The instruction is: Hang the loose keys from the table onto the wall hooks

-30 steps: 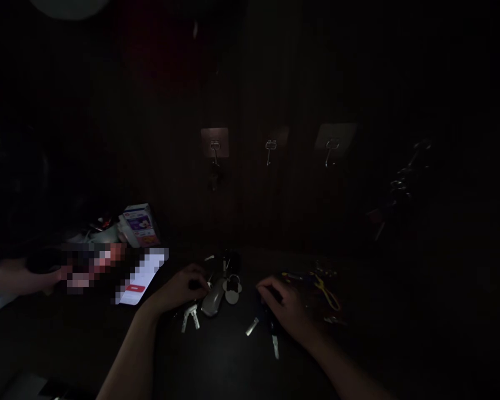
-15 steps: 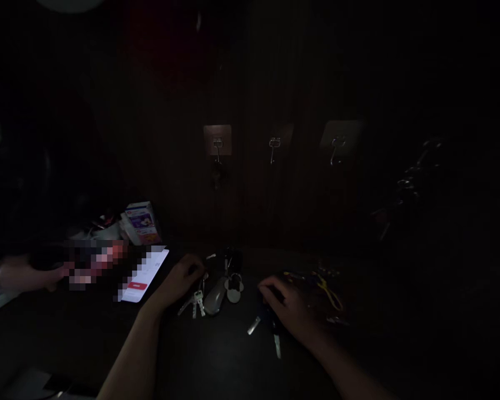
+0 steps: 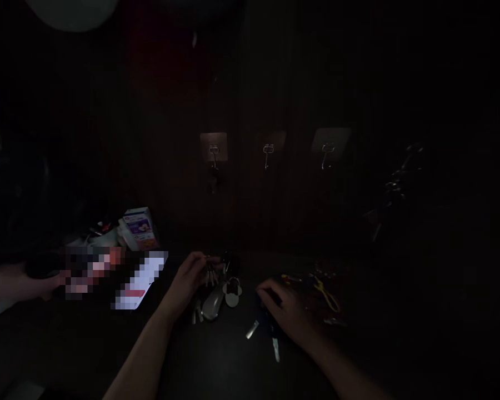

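Keys [image 3: 210, 273] hang from the left hand's [image 3: 187, 280] pinched fingers near the far edge of the table [image 3: 216, 355], above a silver fob [image 3: 213, 304] and flower-shaped tag [image 3: 232, 292]; the right hand's [image 3: 285, 305] curled fingers cover dark-headed keys [image 3: 266, 318], grip unclear.

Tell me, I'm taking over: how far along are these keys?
Done: something dark hangs from the left hook. In hand: the left hand holds small keys. Left: the right hand rests on a dark fob; the middle hook and right hook are bare.
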Demonstrator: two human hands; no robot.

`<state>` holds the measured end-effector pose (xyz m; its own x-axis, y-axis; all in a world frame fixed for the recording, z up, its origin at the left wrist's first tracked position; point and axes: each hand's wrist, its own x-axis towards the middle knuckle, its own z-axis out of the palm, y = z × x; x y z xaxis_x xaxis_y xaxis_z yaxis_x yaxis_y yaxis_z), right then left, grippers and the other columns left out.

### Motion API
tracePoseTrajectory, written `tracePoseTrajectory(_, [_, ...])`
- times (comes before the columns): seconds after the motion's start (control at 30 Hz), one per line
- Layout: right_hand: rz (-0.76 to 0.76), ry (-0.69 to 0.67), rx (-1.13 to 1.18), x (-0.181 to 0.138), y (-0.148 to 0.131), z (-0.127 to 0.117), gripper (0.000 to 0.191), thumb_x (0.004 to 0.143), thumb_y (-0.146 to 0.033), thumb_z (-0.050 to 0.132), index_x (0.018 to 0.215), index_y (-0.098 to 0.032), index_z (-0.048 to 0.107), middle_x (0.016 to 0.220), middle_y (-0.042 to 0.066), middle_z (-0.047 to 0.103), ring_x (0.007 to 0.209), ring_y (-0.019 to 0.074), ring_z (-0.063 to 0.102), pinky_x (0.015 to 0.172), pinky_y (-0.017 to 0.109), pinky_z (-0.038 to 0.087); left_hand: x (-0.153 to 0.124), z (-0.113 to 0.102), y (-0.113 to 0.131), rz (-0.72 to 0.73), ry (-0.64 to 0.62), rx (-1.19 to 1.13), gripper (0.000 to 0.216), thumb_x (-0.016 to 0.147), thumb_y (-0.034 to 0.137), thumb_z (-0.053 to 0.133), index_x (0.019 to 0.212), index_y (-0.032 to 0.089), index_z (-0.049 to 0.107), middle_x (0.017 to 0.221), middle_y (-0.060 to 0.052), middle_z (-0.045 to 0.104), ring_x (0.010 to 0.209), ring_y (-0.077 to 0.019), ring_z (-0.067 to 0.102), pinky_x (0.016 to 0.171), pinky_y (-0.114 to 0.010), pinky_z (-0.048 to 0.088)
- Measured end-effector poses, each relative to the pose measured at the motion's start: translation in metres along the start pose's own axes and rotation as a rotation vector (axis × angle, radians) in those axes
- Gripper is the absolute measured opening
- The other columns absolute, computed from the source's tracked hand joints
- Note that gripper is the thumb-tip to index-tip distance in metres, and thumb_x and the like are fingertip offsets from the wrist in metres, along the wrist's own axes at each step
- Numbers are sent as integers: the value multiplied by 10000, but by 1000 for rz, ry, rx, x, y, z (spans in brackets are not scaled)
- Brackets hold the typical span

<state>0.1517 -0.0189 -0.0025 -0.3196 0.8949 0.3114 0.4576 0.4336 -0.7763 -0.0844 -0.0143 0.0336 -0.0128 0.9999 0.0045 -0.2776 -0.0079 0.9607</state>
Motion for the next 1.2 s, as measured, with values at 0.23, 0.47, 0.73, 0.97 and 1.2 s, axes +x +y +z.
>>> tracePoseTrajectory(0.23, [68, 62, 107, 3, -6, 6, 200, 863, -355, 463, 826, -216, 603, 723, 3, 638, 698, 150, 591, 581, 232, 430, -5, 22, -6, -166, -124, -246, 188, 814, 288, 605, 873, 200, 449, 999, -90, 691, 951, -240, 660, 756, -320, 499])
tracePoseTrajectory(0.47, [156, -19, 390, 0, -23, 13, 181, 808, -369, 547, 761, -196, 575, 680, -19, 625, 636, 125, 559, 599, 226, 410, -14, 52, -14, -195, -145, -290, 163, 837, 293, 582, 899, 208, 458, 1076, -86, 672, 1039, -230, 625, 862, -331, 471])
tracePoseTrajectory(0.73, [151, 29, 341, -5, -34, 11, 296, 823, -420, 503, 664, -190, 601, 642, -3, 638, 641, 140, 572, 590, 223, 421, -16, 55, -18, -211, -146, -312, 176, 822, 305, 600, 882, 221, 457, 1056, -67, 677, 1034, -225, 626, 852, -341, 482])
tracePoseTrajectory(0.97, [198, 103, 371, -4, -30, 6, 325, 818, -456, 497, 632, -197, 557, 573, -12, 608, 519, 111, 502, 508, 216, 386, -15, 49, -18, -252, -200, -232, 122, 829, 293, 592, 869, 193, 535, 1015, -60, 672, 945, -195, 647, 813, -319, 511])
tracePoseTrajectory(1.2, [239, 134, 468, 0, -24, 1, 373, 805, -513, 491, 617, -193, 535, 562, -4, 605, 474, 103, 482, 481, 223, 380, -15, 45, -17, -314, -228, -232, 296, 831, 281, 583, 1100, 158, 580, 1007, -102, 684, 962, -213, 644, 863, -357, 487])
